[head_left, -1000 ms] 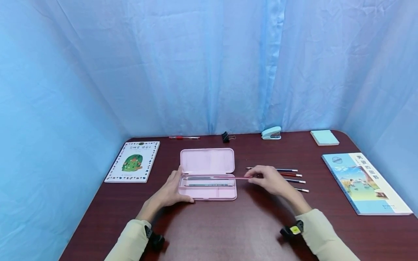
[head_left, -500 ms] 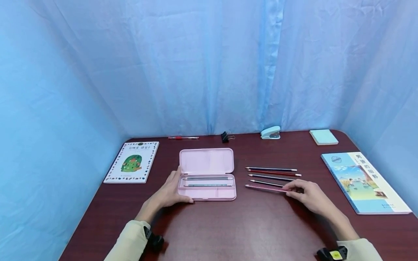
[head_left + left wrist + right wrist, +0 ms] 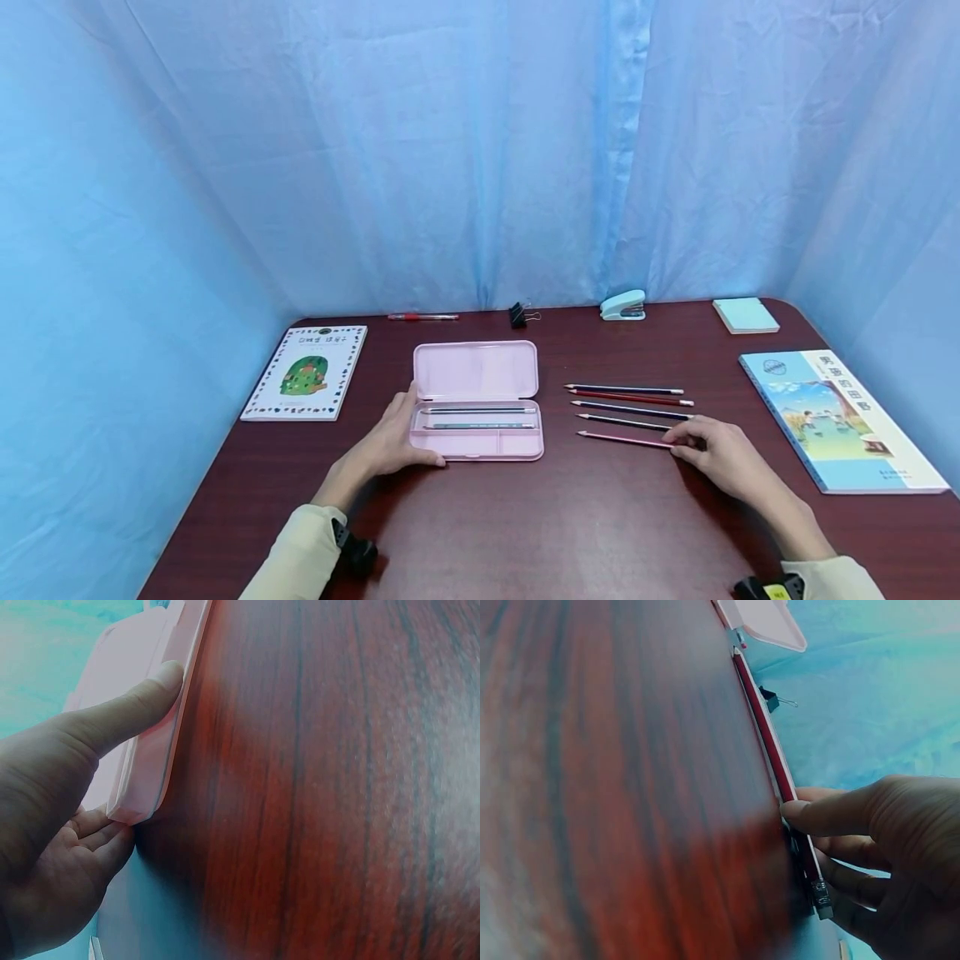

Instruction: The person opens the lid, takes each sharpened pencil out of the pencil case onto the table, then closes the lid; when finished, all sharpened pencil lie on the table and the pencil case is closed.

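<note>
A pink pencil case (image 3: 457, 445) lies with its lid raised in the middle of the table; two pencils, one dark (image 3: 480, 410) and one grey-green (image 3: 480, 427), are in its long compartment. My left hand (image 3: 386, 437) grips the case's left front corner, thumb (image 3: 154, 694) on the front wall and fingers at the side. To the right of the case, my right hand (image 3: 723, 458) pinches a reddish-pink pencil (image 3: 769, 735) near its eraser end, the tip pointing toward the case. Just beyond it lie several dark pencils (image 3: 630, 409) and a red pencil (image 3: 637, 397), roughly parallel.
A white book (image 3: 306, 372) lies at left, a blue picture book (image 3: 832, 425) at right. Along the back edge are a red pen (image 3: 422, 317), a black binder clip (image 3: 517, 315), a mint stapler (image 3: 622, 306) and a sticky-note pad (image 3: 746, 315). Blue curtains surround the table.
My right hand has carried the reddish-pink pencil from over the case rightward and toward me, down beside the other pencils. The left hand has stayed at the case.
</note>
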A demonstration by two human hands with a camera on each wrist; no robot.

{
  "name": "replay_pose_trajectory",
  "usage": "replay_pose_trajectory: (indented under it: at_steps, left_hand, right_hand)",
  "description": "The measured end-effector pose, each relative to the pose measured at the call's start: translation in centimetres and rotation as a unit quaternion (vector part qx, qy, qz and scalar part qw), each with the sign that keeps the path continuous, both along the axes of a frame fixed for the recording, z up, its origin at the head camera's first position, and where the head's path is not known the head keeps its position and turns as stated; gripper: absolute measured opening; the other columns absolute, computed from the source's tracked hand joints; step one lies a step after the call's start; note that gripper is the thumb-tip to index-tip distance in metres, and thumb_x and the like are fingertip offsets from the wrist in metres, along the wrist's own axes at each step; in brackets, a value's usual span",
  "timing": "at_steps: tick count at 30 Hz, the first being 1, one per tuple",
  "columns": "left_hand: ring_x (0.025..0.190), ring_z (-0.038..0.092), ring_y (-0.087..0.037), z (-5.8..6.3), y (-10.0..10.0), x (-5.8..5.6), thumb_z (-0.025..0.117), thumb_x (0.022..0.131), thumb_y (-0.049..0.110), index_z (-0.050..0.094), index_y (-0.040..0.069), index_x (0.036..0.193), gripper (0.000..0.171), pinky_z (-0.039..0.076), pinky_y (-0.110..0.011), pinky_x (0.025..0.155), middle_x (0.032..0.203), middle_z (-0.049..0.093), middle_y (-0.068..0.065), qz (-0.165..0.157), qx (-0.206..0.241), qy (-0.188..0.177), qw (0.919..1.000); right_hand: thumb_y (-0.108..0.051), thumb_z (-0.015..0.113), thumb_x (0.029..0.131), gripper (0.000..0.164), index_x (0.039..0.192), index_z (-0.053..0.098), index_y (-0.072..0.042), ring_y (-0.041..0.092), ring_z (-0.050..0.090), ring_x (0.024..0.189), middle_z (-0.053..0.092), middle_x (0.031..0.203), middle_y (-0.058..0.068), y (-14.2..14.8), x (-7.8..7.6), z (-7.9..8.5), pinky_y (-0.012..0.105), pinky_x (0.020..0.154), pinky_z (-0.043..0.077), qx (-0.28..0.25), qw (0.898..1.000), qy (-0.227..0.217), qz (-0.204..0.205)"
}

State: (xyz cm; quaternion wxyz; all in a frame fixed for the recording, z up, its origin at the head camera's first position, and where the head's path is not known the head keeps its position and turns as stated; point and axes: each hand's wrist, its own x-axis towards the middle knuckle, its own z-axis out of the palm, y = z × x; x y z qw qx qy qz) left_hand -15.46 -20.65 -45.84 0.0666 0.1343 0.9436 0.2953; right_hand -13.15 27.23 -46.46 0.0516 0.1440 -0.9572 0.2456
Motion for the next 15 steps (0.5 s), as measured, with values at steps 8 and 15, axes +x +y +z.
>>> replay_pose_trajectory:
  at_steps: [8, 15]
  left_hand:
    - [0.124, 0.032, -0.024, 0.1, 0.0, 0.0, 0.082, 0.056, 0.053, 0.003, 0.007, 0.149, 0.130, 0.030, -0.040, 0.102, 0.139, 0.030, -0.015, -0.004, -0.003, 0.002, 1.0000]
    - [0.123, 0.033, -0.024, -0.1, 0.0, 0.0, 0.083, 0.056, 0.051, 0.003, 0.006, 0.148, 0.130, 0.031, -0.040, 0.102, 0.138, 0.030, -0.015, -0.004, -0.002, 0.008, 1.0000]
  right_hand:
    - [-0.009, 0.071, 0.079, 0.017, 0.091, 0.070, -0.019, 0.014, 0.054, 0.078, 0.061, 0.088, -0.005, -0.7, -0.1, 0.4, 0.038, 0.069, 0.044, 0.002, 1.000, 0.013, 0.010]
    - [-0.009, 0.072, 0.078, 0.021, 0.097, 0.069, -0.014, 0.016, 0.059, 0.088, 0.064, 0.095, -0.004, -6.1, -2.0, 1.7, 0.041, 0.077, 0.046, -0.054, 0.992, 0.071, 0.085]
